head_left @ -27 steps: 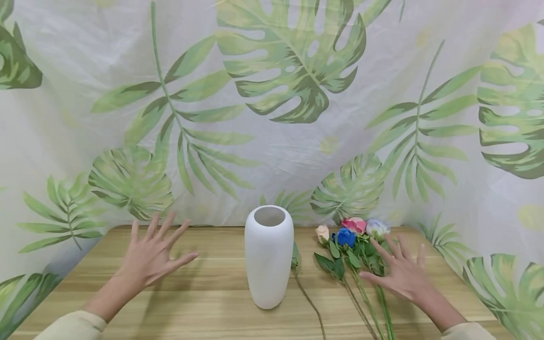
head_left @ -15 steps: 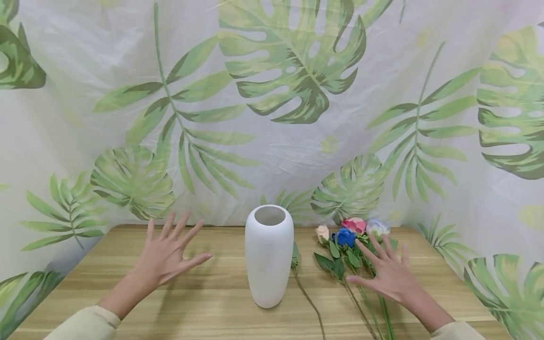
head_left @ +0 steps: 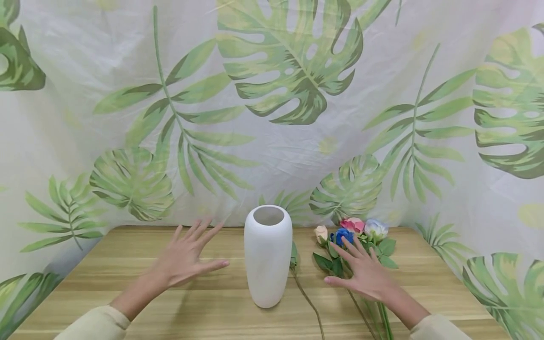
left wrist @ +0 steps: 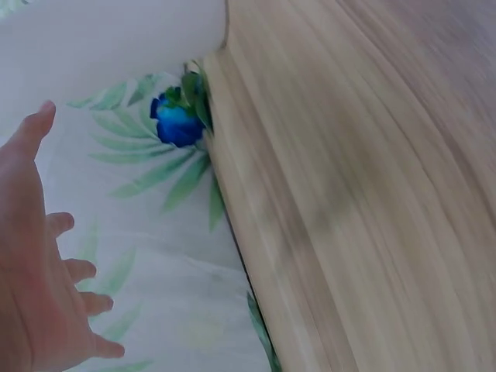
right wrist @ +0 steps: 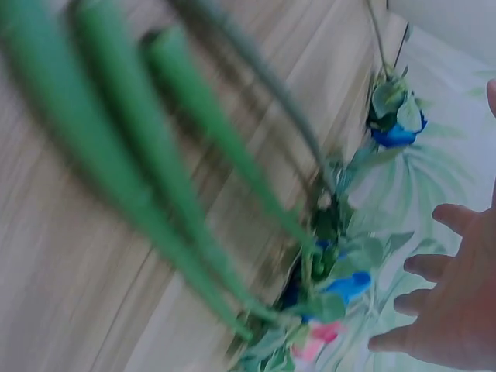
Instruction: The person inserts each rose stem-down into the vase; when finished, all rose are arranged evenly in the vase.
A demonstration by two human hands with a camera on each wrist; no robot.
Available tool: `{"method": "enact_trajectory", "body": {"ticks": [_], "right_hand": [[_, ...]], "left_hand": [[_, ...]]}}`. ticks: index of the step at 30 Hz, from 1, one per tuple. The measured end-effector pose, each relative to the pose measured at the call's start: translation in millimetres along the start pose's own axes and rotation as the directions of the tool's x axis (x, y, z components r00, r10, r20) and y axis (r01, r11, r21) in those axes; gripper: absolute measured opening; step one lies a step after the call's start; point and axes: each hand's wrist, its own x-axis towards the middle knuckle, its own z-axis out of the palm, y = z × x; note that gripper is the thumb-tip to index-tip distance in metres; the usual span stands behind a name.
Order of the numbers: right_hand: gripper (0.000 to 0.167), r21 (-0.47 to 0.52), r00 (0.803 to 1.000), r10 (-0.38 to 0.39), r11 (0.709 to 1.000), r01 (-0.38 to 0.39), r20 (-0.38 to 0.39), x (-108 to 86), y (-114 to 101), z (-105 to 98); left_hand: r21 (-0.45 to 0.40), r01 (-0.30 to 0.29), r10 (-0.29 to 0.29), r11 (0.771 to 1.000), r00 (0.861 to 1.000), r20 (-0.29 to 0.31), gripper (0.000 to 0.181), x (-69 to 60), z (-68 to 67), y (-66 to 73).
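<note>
A tall white vase (head_left: pixel 268 269) stands upright on the wooden table. To its left my left hand (head_left: pixel 180 262) hovers apart from it, fingers spread and holding nothing. My right hand (head_left: pixel 367 278), also spread, is over artificial flowers lying to the right; contact with them cannot be made out. Among them are a peach rosebud (head_left: pixel 321 233), a blue rose (head_left: pixel 342 234), a pink flower (head_left: pixel 353 224) and a pale lilac-white flower (head_left: pixel 376 228). One separate stem (head_left: pixel 309 302) lies beside the vase. Its blue bloom (left wrist: pixel 178 124), hidden behind the vase in the head view, shows in the left wrist view.
The wooden table (head_left: pixel 221 288) reaches back to a white cloth (head_left: pixel 280 160) printed with green leaves, which also hangs at both sides. Thick green stems (right wrist: pixel 147 178) lie across the right wrist view, their ends toward the table's front.
Both hands have moved inward toward the vase, the left going right and the right going left across the flowers. The vase and flowers stay where they were.
</note>
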Motion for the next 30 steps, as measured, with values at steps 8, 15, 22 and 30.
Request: {"method": "enact_trajectory", "body": {"ticks": [8,15,22,30], "right_hand": [[0.083,0.144,0.998,-0.017,0.989,0.008,0.062,9.9,-19,8],[0.077,0.264,0.990,-0.138,0.956,0.131,0.008,15.3,-27,17],[0.050,0.422,0.989,-0.147,0.896,0.137,-0.008,19.4,-36,25],[0.040,0.562,0.988,-0.057,0.827,-0.032,0.141,21.8,-45,31]], "left_hand": [[-0.219,-0.011,0.007,0.976,1.000,-0.020,0.088,10.1,0.7,18.5],[-0.461,-0.017,-0.011,0.887,0.998,-0.057,0.078,18.8,-4.0,37.9],[-0.670,-0.115,0.022,0.734,0.989,-0.146,0.062,29.6,-6.2,54.7],[-0.819,-0.126,-0.025,0.560,0.985,-0.168,0.054,38.7,-8.7,69.4]]}}
